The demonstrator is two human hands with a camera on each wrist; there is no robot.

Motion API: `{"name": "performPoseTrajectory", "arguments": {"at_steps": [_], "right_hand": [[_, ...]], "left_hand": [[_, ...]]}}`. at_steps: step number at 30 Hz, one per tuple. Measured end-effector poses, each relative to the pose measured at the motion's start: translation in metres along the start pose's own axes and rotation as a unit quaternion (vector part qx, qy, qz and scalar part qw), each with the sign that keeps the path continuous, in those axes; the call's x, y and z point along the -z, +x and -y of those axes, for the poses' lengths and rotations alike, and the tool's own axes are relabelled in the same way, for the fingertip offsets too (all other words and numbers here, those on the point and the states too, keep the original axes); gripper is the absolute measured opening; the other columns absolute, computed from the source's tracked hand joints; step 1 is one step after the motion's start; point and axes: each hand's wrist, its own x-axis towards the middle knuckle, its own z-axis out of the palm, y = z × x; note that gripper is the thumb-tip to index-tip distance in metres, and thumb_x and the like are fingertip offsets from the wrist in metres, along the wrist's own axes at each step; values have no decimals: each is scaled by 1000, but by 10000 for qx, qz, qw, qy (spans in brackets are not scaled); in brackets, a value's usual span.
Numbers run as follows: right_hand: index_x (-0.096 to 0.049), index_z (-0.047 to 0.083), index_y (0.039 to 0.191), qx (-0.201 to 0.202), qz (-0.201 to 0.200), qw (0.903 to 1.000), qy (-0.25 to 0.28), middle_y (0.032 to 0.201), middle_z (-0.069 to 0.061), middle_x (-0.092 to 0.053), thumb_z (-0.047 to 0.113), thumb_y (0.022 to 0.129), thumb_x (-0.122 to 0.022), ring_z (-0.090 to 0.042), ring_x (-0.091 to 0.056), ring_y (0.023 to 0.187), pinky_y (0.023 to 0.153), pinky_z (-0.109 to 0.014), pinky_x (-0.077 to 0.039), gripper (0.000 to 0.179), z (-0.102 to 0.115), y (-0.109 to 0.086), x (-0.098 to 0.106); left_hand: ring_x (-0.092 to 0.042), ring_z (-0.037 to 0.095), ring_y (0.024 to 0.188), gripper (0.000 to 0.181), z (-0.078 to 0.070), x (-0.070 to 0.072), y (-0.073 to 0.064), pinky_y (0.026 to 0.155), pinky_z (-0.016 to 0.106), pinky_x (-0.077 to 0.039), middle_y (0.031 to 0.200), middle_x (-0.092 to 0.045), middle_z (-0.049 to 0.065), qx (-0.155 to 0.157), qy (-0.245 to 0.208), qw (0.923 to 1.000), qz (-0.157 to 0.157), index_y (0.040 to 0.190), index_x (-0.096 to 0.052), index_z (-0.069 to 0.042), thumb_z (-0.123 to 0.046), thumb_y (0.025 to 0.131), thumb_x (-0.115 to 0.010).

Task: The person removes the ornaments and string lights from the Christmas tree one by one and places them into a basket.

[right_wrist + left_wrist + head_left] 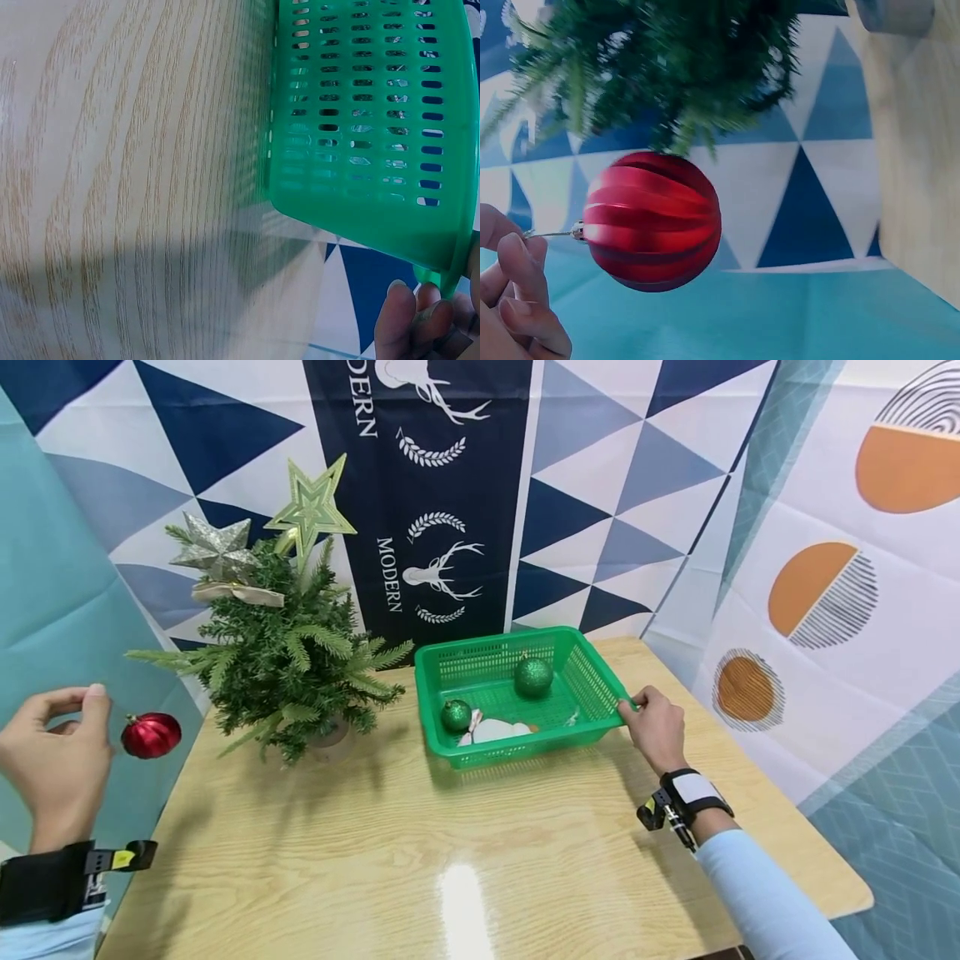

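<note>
A shiny red ribbed Christmas ball [152, 735] hangs by its thin hanger from the fingers of my left hand [63, 752], left of the small Christmas tree [277, 643]. In the left wrist view the fingertips pinch the hanger, and the ball [654, 222] appears beside the tree's branches [682, 75]. My right hand [657, 727] grips the right rim of a green plastic basket [517, 753], thumb on the edge; the right wrist view shows curled fingers [412, 319] under the rim. Inside the basket lie two glittery green balls [533, 677] and a white ornament [498, 730].
The tree carries a green star [311, 508] on top and a silver star [216, 547] on its left. Both tree and basket stand on a light wooden table [375, 843]. Patterned cloth [585, 502] hangs behind and along the sides.
</note>
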Motion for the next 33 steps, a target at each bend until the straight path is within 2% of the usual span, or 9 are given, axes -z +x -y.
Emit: {"name": "performPoseTrajectory", "arguments": {"at_steps": [3,15,21,26,30,33], "right_hand": [[-68,-4,97,-8,9,10000,26,65,-11,-63,19,99,-64,-19,-56,47,51,-34,-42,23,-1,0,0],[-68,-2,98,-104,46,9999,-18,67,-11,-63,21,99,-64,-20,-56,50,52,-35,-42,24,-3,1,0],[-68,-3,98,-102,67,9999,-20,66,-10,-64,21,99,-63,-20,-56,50,53,-35,-42,24,-3,1,0],[-68,-2,97,-124,23,9999,-42,67,-10,-64,21,99,-63,-19,-57,50,55,-35,-42,24,-3,2,0],[-68,-2,97,-148,24,9999,7,67,-10,-64,21,99,-64,-19,-57,49,54,-35,-43,24,-3,1,0],[-68,-2,96,-118,18,9999,45,67,-10,-64,21,99,-65,-19,-57,48,53,-35,-43,24,-3,1,0]], "left_hand": [[-40,-3,62,32,-4,5,-5,62,7,-35,103,-49,-31,-96,-83,9999,115,127,-69,-9,-31,106,-58],[-43,-8,59,31,-41,16,-25,66,9,-38,100,-53,-30,-1133,-331,9927,251,124,-71,-1,-24,104,-63],[-43,-7,55,28,-54,16,-34,63,14,-34,97,-56,-28,-1408,-535,9876,432,123,-71,1,-18,103,-65],[-45,-7,55,26,-65,15,-41,60,16,-31,93,-59,-28,-1722,-849,9797,578,121,-71,2,-15,103,-66],[-51,-7,57,26,-74,15,-45,62,13,-38,94,-61,-27,-1908,-1081,9729,738,121,-72,2,-15,103,-65],[-52,-6,57,26,-79,16,-46,62,12,-41,93,-62,-26,-1927,-1130,9711,840,121,-71,2,-15,103,-64]]}}
